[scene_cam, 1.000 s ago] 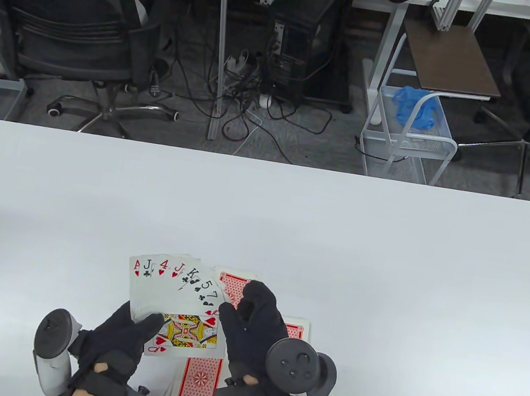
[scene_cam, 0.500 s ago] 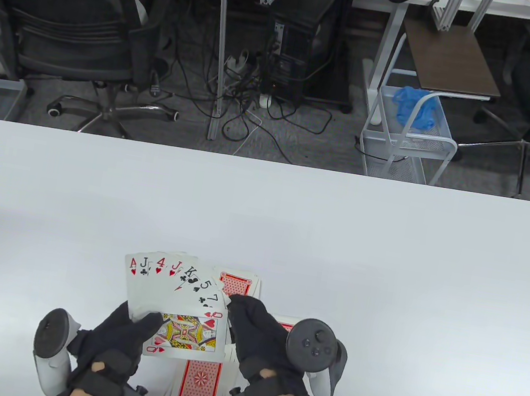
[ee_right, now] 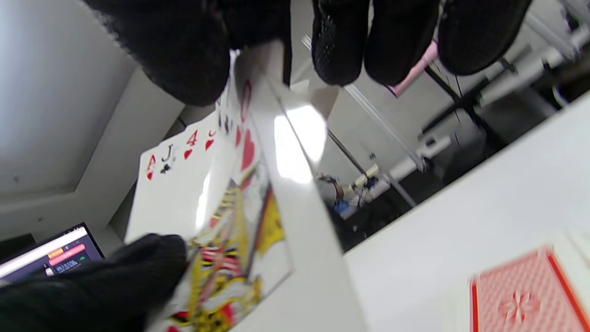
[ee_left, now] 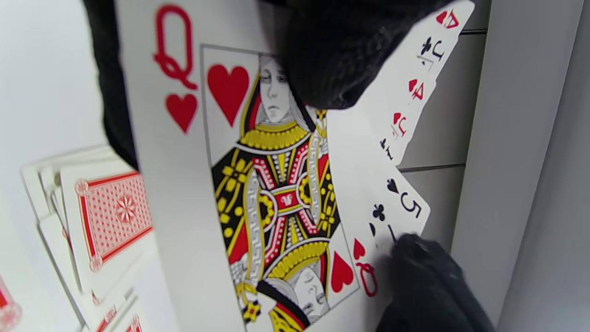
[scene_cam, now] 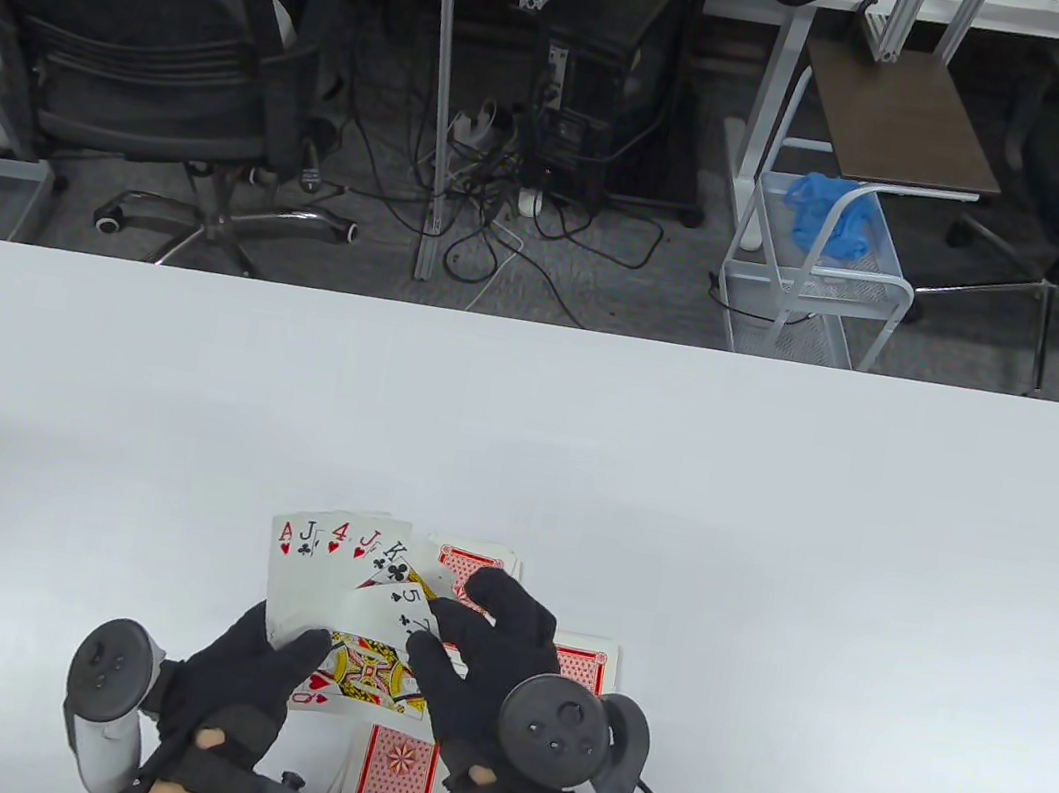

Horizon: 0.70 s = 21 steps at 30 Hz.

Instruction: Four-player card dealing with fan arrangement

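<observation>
Fanned cards (scene_cam: 335, 587) sit in the left hand's (scene_cam: 238, 682) closed grip, right hand (scene_cam: 493, 674) pinching their edge.

- Desk (scene_cam: 773, 518): white, plain top, spanning the table view.
- Face-down cards (scene_cam: 395, 775): red-backed, loose pile on the desk at its near edge.
- More red-backed cards (scene_cam: 583, 671), (scene_cam: 461, 563): lying flat, just beyond the pile.

The right hand (scene_cam: 496, 660) hides the queen's (scene_cam: 357, 672) right end; lower face-down pile (scene_cam: 394, 780) cut off.
</observation>
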Motion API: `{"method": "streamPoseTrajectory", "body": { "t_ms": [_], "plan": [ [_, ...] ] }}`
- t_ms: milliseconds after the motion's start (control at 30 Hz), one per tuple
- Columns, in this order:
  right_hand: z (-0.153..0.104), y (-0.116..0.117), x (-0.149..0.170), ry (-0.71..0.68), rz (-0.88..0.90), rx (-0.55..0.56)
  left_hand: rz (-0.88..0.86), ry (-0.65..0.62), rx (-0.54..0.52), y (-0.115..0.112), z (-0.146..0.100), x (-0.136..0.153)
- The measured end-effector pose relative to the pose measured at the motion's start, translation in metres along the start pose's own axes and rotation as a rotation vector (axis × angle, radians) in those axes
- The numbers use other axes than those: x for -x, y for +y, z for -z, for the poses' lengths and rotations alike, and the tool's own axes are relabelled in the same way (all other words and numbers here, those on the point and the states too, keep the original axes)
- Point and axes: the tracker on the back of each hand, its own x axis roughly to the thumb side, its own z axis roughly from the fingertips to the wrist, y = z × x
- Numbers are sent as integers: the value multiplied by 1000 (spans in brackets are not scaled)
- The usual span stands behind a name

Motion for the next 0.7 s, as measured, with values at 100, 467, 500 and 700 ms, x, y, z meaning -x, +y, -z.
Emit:
{"method": "streamPoseTrajectory", "body": {
  "t_ms": [100, 467, 500, 700],
  "plan": [
    [1, -4, 2, -55, -29, 14, -23, -13, 53, 0, 2, 1],
    [4, -9, 16, 59, 236, 1, -6, -34, 105, -2, 5, 2],
    [4, -10, 17, 67, 251, 4, -3, -36, 107, -2, 5, 2],
    [4, -11, 17, 54, 210, -24, 13, -39, 103, 0, 5, 3]
  ]
}}
